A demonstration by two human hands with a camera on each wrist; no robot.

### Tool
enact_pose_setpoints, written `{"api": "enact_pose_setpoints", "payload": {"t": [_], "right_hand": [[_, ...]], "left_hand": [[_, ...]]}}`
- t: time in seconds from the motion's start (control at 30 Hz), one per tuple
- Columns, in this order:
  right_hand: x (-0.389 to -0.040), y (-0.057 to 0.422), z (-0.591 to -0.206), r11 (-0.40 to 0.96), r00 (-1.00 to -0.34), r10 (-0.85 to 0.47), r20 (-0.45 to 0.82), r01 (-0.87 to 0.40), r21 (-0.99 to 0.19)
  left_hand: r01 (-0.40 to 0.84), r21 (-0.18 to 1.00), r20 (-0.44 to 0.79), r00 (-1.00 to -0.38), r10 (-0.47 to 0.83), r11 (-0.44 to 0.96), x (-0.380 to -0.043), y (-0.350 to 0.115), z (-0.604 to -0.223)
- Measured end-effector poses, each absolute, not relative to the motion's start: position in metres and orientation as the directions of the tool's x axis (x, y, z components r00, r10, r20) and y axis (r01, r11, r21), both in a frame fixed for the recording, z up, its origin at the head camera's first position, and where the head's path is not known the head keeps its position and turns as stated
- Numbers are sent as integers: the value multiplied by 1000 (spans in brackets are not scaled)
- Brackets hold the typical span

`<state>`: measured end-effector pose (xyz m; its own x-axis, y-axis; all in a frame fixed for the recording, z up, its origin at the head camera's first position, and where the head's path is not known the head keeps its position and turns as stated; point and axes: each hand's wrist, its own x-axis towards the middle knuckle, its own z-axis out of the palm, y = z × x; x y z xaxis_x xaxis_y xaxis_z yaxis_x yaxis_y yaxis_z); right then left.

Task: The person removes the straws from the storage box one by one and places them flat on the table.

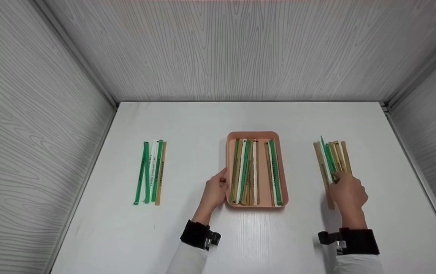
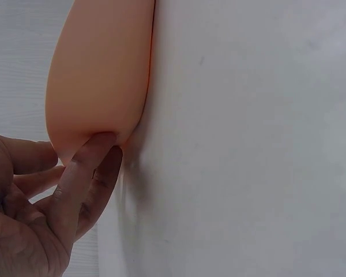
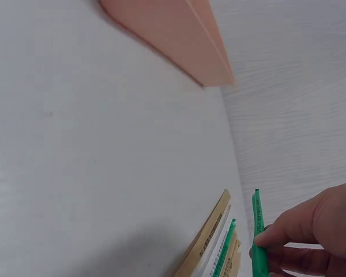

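Observation:
A pink tray (image 1: 253, 133) holds two groups of long, slim wrapped straws (image 1: 273, 171) in green, white and brown. At its lower left side, my left hand (image 1: 215, 189) pinches the wall, with fingertips against the outside and the thumb at the rim in the left wrist view. My right hand (image 1: 349, 192) is over the bundle of wrapped straws (image 1: 337, 154) on the right. Between its thumb and fingers it pinches a green wrapped straw (image 3: 258, 222), raised above the brown, white and green ones (image 3: 213, 242) beneath. The hand hides the bundle's lower ends in the head view.
Another group of green, white and brown wrapped straws (image 1: 153, 171) lies on the left of the white table (image 1: 191, 125). Grey wood-grain panels (image 1: 210, 49) enclose the table at the back and both sides.

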<state>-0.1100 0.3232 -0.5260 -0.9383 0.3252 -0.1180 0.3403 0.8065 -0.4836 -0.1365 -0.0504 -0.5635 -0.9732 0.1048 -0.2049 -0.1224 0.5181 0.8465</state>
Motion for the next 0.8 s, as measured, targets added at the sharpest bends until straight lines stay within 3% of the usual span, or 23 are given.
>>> {"api": "enact_pose_setpoints", "payload": {"t": [0.57,0.8], "right_hand": [[-102,332,-544,797,-942,307,-134,331,-505],[-108,308,-534,808,-976,214,-37,198,-554]], "left_hand": [[-143,849,-227,-968,108,509,-137,-51,-565],[-132,852,-216,-970,109,506,-136,-52,-565]]}}
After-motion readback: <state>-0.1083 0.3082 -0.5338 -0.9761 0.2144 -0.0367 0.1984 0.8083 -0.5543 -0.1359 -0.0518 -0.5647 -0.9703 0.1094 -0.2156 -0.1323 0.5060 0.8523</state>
